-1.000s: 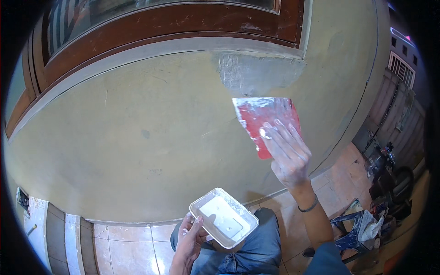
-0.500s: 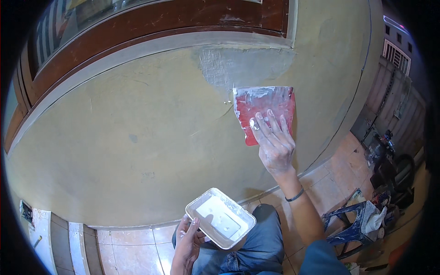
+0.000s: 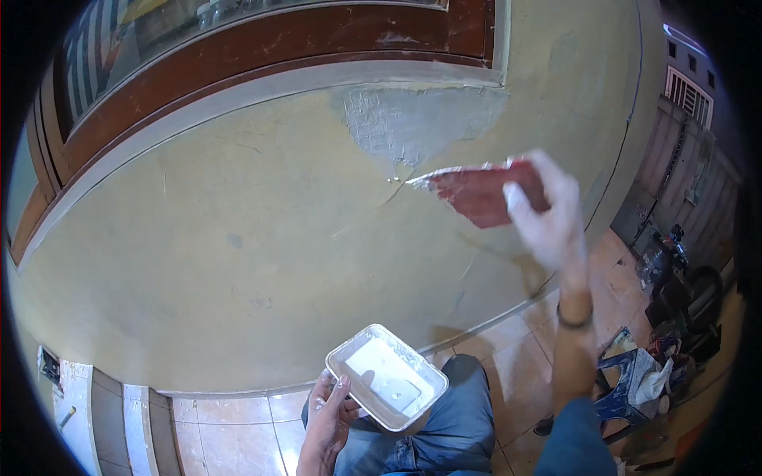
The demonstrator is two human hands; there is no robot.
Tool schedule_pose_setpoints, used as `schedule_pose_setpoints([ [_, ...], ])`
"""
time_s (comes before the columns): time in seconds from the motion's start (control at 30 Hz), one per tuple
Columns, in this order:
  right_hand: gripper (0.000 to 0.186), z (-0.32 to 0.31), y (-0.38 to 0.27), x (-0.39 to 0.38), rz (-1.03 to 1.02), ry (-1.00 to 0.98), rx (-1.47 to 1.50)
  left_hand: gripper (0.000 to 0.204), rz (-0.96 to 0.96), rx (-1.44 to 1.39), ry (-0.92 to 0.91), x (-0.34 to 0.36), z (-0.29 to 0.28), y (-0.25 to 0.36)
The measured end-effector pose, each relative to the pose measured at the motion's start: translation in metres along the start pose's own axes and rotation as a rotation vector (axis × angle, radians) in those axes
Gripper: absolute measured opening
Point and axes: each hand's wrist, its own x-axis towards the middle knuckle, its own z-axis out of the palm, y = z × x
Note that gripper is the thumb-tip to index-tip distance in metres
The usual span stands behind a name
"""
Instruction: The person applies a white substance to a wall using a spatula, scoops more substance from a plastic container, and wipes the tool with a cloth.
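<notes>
My right hand (image 3: 548,214), blurred and dusted white, grips a red flat spreader (image 3: 476,194) turned at a slant, its white-smeared edge reaching toward a cracked spot just below a grey patch (image 3: 421,119) on the beige wall (image 3: 198,262). My left hand (image 3: 329,408) holds the near left corner of a white rectangular tray (image 3: 385,373) above my lap; white material coats the tray's inside.
A brown-framed window (image 3: 317,44) is over the patch. At lower left are tiled steps (image 3: 131,420). A stool (image 3: 631,381) with cloths and other clutter stands at lower right on the tiled floor (image 3: 226,432). A gate (image 3: 675,166) is at the far right.
My right hand has swung rightward, tilting the spreader from flat-facing to a slanted position and uncovering wall below it. My left hand and tray have barely moved.
</notes>
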Motion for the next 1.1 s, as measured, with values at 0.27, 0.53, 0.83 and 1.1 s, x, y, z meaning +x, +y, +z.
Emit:
schedule_pose_setpoints([
  [0.27,0.032,0.009,0.032,0.096,-0.153,-0.28,-0.037,0.046,-0.02,0.004,-0.049,0.003,0.003,-0.003],
  [0.53,0.036,0.005,0.039,0.094,-0.132,-0.102,-0.166,0.045,-0.011,0.027,-0.049,0.0,0.004,-0.001],
  [0.83,0.031,0.006,-0.01,0.009,-0.234,0.202,-0.283,0.045,0.006,-0.002,-0.055,0.0,0.001,-0.003],
  [1.1,0.05,0.064,0.019,-0.04,-0.5,0.096,-0.552,0.048,0.006,0.003,-0.038,0.001,0.004,-0.001],
])
